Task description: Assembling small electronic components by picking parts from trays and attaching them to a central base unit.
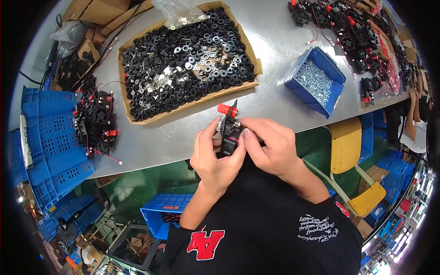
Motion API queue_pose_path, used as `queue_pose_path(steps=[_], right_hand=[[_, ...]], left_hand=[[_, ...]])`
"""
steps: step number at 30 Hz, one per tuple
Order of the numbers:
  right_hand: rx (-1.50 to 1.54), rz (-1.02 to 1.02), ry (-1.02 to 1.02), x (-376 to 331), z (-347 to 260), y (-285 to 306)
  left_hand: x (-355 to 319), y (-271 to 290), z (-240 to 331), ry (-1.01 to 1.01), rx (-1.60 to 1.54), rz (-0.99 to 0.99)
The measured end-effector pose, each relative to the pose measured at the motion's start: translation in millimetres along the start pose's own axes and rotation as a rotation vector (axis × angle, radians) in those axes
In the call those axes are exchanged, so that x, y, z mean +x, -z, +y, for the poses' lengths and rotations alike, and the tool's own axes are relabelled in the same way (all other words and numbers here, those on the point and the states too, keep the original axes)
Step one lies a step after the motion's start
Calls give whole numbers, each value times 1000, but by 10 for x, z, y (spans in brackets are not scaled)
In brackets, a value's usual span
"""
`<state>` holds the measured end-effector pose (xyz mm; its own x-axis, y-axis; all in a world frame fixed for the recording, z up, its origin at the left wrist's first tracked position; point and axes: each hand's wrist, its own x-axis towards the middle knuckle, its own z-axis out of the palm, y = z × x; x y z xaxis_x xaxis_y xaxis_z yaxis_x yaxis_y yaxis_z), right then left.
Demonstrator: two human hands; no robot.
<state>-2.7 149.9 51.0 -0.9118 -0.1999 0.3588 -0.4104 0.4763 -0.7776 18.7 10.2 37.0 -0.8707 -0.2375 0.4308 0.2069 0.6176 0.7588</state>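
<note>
Both hands closed on one small black terminal assembly (229, 133), held above the near edge of the grey table (275, 59); left hand (214, 156) wraps it from the left and below, thumb up its left side; right hand (270, 144) pinches its upper right part, fingertips (246, 133) at the silvery hardware just under the red cap (227, 109); no gap shows between fingers and part.

Long axis of the assembly runs from the person's chest toward the table; red-capped end points away from the body, tilted slightly left; black body end sits low in the left palm, partly hidden.

Progress, as a judgement: red cap and metal fitting already on the piece; whether the fitting is fully tightened cannot be told; many loose parts remain.

Beyond the grip, a cardboard tray (255, 64) of black washers and rubber feet; right of the grip, a blue bin (337, 89) of silvery screws; left of it, a cluster of wired black units (97, 121) beside a blue crate (55, 137); further such units (348, 32) lie far right.
</note>
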Motion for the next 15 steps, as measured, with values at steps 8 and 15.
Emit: queue_pose_path(steps=[8,15], right_hand=[[20,1,-15,-14,-51,-33],[34,-61,-106,-16,-32,-3]], left_hand=[[-21,-18,-31,8,-21,0],[-37,-4,-62,53,-43,-30]])
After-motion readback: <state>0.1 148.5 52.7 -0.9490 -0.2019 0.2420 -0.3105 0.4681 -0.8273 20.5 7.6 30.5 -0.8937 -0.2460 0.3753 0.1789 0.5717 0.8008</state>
